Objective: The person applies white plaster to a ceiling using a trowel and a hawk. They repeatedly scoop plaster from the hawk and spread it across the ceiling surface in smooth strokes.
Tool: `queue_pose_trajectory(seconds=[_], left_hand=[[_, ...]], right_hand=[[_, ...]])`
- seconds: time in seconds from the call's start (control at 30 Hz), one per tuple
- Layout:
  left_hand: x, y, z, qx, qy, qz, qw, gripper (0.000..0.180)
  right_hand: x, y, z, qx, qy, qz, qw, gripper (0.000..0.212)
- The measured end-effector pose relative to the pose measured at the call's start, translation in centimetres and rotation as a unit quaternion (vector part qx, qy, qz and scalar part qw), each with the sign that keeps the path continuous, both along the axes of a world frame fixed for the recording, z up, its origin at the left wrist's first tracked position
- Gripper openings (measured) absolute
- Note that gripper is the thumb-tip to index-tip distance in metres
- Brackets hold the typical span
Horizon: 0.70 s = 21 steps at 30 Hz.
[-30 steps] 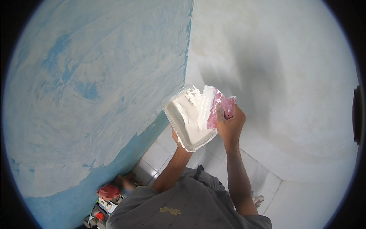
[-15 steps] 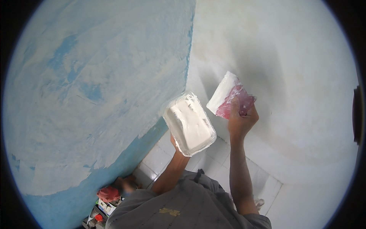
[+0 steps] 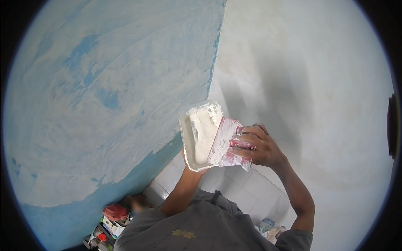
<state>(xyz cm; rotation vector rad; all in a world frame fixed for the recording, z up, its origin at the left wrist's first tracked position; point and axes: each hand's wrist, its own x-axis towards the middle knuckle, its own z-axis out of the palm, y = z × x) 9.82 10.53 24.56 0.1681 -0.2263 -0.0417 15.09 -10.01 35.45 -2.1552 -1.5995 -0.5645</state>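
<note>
fingers of right hand (image 3: 257,148) clamp red-handled putty blade (image 3: 224,144), centre frame; left hand (image 3: 197,169) grips putty tray (image 3: 197,134) from beneath. blue wall (image 3: 104,104), left: mostly skimmed white, lower band bare.

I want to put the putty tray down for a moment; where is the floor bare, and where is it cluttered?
The tiled floor lies bare between the blue wall's foot and the white wall, below the tray. It is crowded at the blue wall's base, where a red-capped can and bottles stand, and by a crumpled bag near the right elbow.
</note>
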Motion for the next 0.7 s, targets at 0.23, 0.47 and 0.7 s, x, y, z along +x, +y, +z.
queue_pose_trajectory(seconds=[0.23, 0.47, 0.7], left_hand=[[0.4, 0.2, -0.1, -0.081, 0.025, -0.057, 0.995, 0.059], [0.3, -0.1, -1.6, -0.082, 0.000, -0.037, 0.996, 0.060], [0.5, 0.0, -2.8, -0.100, -0.026, -0.034, 0.994, 0.061]], right_hand=[[1.5, -0.8, 0.3, -0.003, -0.024, -0.019, 1.000, 0.047], [3.1, -2.0, -0.2, 0.006, -0.062, -0.047, 0.997, 0.051], [3.5, -2.9, 0.2, -0.005, -0.088, -0.123, 0.989, 0.043]])
